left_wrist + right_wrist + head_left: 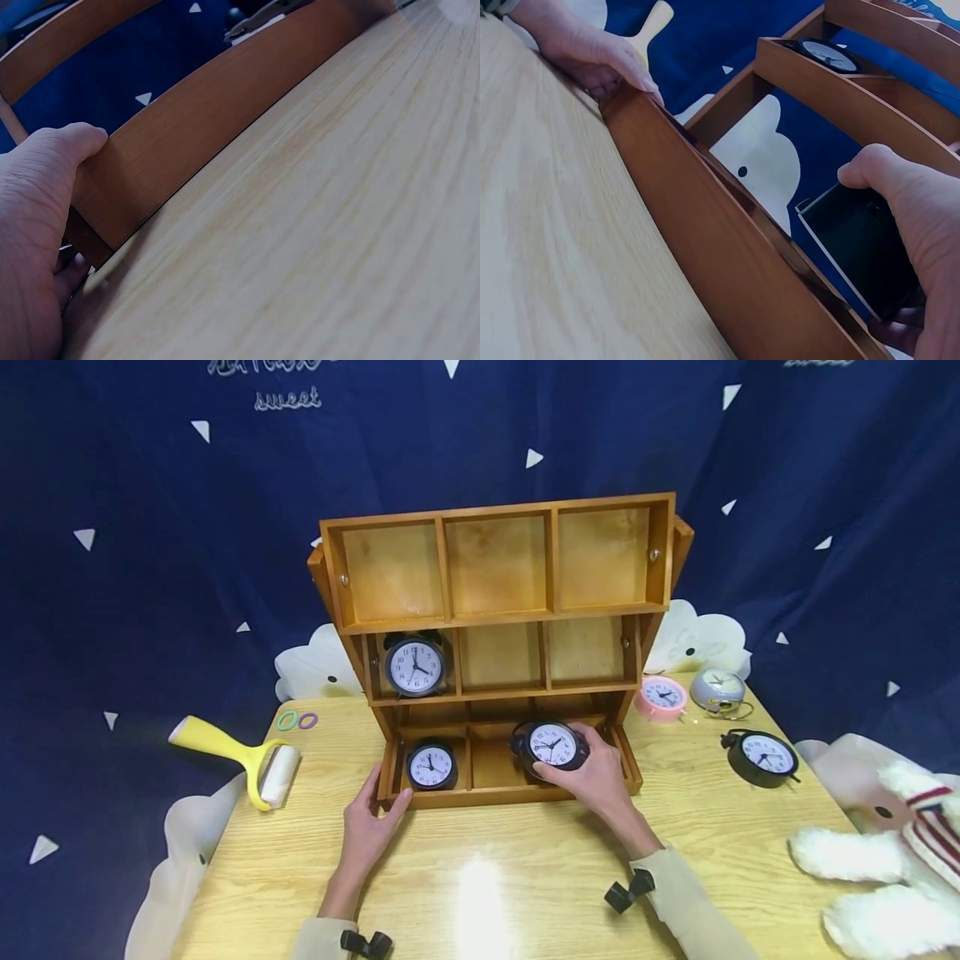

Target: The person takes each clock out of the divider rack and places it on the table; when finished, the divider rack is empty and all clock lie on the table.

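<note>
In the head view my right hand [596, 777] grips a black alarm clock [553, 745] with a white dial, above the bottom tier of a wooden three-tier shelf [517, 795]. The right wrist view shows the clock's dark side [862, 244] between that hand's thumb and fingers. My left hand [367, 827] holds the front left corner of the shelf, its thumb on the front board [187, 120]. Beside the thumb, a second black alarm clock [432, 766] sits in the bottom left compartment. A third black alarm clock [415, 667] stands in the middle tier's left compartment.
On the right lie a pink clock [662, 696], a grey clock [717, 690] and another black clock [763, 757]. A yellow-handled lint roller [225, 747] and two small rings [287, 720] are at left. A white plush toy [885, 877] occupies the right edge.
</note>
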`<state>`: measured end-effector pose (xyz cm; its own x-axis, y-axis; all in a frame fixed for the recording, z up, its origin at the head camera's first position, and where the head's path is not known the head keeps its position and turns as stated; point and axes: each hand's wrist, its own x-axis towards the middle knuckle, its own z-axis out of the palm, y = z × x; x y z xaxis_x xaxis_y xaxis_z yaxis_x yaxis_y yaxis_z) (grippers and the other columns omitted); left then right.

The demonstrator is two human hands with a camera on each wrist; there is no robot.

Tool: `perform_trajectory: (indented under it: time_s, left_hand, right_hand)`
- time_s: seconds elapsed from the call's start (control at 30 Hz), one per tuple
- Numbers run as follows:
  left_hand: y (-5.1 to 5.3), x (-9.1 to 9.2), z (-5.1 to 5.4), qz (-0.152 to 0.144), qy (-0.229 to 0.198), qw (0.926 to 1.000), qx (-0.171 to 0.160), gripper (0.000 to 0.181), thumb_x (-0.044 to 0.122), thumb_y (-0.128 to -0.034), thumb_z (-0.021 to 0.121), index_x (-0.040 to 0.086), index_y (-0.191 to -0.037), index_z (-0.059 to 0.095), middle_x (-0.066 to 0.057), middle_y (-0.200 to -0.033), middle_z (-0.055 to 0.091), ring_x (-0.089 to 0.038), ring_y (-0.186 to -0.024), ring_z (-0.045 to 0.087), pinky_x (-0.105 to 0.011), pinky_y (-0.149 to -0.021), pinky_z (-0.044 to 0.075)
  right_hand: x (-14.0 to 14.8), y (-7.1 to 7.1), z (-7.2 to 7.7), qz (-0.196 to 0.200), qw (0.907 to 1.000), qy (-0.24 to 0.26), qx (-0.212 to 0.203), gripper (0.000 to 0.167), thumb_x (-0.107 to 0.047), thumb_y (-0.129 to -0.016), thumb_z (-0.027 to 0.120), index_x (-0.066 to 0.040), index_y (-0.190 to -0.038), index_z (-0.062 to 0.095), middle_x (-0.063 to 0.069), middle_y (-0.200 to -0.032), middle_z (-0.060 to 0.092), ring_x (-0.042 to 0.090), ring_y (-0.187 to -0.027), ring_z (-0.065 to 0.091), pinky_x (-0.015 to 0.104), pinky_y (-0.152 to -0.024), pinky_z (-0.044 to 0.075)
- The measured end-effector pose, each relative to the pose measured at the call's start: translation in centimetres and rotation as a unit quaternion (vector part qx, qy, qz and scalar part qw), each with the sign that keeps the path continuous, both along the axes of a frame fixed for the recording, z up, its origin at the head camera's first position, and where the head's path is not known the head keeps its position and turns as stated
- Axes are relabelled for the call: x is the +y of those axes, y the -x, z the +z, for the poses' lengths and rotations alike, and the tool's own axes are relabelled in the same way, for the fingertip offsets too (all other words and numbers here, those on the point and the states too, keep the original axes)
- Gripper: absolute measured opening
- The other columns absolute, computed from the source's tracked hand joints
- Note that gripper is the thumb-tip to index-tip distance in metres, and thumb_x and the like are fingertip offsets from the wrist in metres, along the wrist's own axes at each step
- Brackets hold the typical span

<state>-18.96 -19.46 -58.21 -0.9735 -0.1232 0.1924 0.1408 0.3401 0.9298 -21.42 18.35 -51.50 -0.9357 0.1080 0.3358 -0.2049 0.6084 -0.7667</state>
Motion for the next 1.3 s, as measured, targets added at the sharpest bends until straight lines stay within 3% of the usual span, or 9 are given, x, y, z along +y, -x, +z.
perform_trajectory:
  time_s: [0.17,0.37,0.5,0.63,0.7,0.83,1.0,1.13,1.3]
  left_hand:
    - [0.1,0.0,-0.2,-0.001,-0.010,0.9999,0.012,0.077,0.023,-0.0940,0.081,0.006,-0.159,0.043,-0.021,-0.147,0.059,-0.031,-0.123,0.064,-0.016,-0.100,0.050]
    - [-0.1,0.1,0.1,0.001,-0.013,0.9999,0.000,0.077,0.019,-0.0938,0.081,0.005,-0.159,0.042,-0.022,-0.147,0.059,-0.030,-0.124,0.062,-0.010,-0.097,0.047]
    - [-0.7,0.7,1.7,-0.001,-0.010,0.9999,-0.003,0.076,0.014,-0.0946,0.079,-0.002,-0.158,0.040,-0.026,-0.145,0.059,-0.032,-0.117,0.064,-0.014,-0.094,0.051]
    - [-1.6,1.1,3.7,-0.006,0.002,0.9999,-0.009,0.075,0.012,-0.0947,0.078,-0.006,-0.156,0.040,-0.028,-0.144,0.059,-0.031,-0.114,0.064,-0.027,-0.096,0.056]
    - [-1.7,1.2,4.1,-0.007,0.005,0.9999,-0.012,0.074,0.011,-0.0948,0.078,-0.007,-0.156,0.040,-0.028,-0.144,0.058,-0.031,-0.117,0.064,-0.032,-0.098,0.056]
    - [-1.1,0.8,2.8,-0.007,-0.008,0.9999,-0.006,0.076,0.012,-0.0947,0.079,-0.006,-0.157,0.039,-0.029,-0.148,0.055,-0.036,-0.128,0.061,-0.038,-0.107,0.050]
    - [-0.1,0.2,0.4,-0.003,-0.016,0.9999,-0.001,0.078,0.016,-0.0943,0.080,0.000,-0.159,0.040,-0.026,-0.148,0.056,-0.036,-0.131,0.059,-0.021,-0.105,0.047]
    - [0.1,0.0,-0.1,-0.004,-0.017,0.9997,0.016,0.078,0.017,-0.0927,0.082,0.001,-0.158,0.043,-0.025,-0.142,0.062,-0.034,-0.124,0.064,-0.008,-0.096,0.047]
    - [0.0,0.1,0.0,0.000,-0.013,0.9997,0.020,0.078,0.019,-0.0914,0.084,0.001,-0.157,0.044,-0.025,-0.138,0.065,-0.032,-0.118,0.066,-0.007,-0.093,0.049]
  right_hand:
    - [1.3,-0.5,-0.1,-0.023,0.9997,-0.003,-0.005,0.086,-0.041,-0.065,0.099,-0.005,-0.133,0.062,0.018,-0.117,0.073,0.035,-0.103,0.068,0.048,-0.082,0.054]
    - [2.7,-0.8,-0.5,-0.033,0.9988,0.031,-0.017,0.087,-0.034,-0.067,0.100,-0.004,-0.137,0.059,0.021,-0.122,0.070,0.037,-0.107,0.066,0.051,-0.090,0.055]
    - [3.6,-1.0,-0.6,-0.050,0.9984,0.025,-0.006,0.084,-0.033,-0.067,0.099,-0.004,-0.135,0.060,0.024,-0.118,0.071,0.039,-0.104,0.068,0.052,-0.089,0.055]
    - [4.6,-1.4,-0.6,-0.068,0.9976,0.015,0.003,0.082,-0.032,-0.067,0.099,-0.003,-0.133,0.061,0.025,-0.115,0.072,0.041,-0.101,0.069,0.053,-0.086,0.055]
    - [5.1,-1.5,-0.6,-0.077,0.9969,0.015,0.003,0.083,-0.031,-0.067,0.099,-0.001,-0.134,0.061,0.026,-0.117,0.072,0.042,-0.103,0.069,0.054,-0.087,0.055]
    - [6.1,-1.8,-0.7,-0.091,0.9955,0.024,-0.008,0.083,-0.029,-0.069,0.097,0.000,-0.137,0.060,0.027,-0.123,0.070,0.043,-0.108,0.067,0.054,-0.092,0.052]
    - [7.3,-2.1,-0.8,-0.113,0.9931,0.030,-0.010,0.080,-0.027,-0.070,0.097,0.001,-0.136,0.060,0.027,-0.123,0.070,0.041,-0.108,0.065,0.050,-0.092,0.049]
    - [8.1,-2.4,-0.9,-0.134,0.9902,0.040,-0.001,0.077,-0.024,-0.070,0.097,0.001,-0.134,0.060,0.026,-0.122,0.070,0.037,-0.109,0.065,0.043,-0.091,0.047]
    - [9.3,-2.8,-0.9,-0.171,0.9841,0.050,-0.001,0.076,-0.022,-0.072,0.096,0.002,-0.134,0.060,0.025,-0.125,0.070,0.036,-0.113,0.065,0.036,-0.093,0.047]
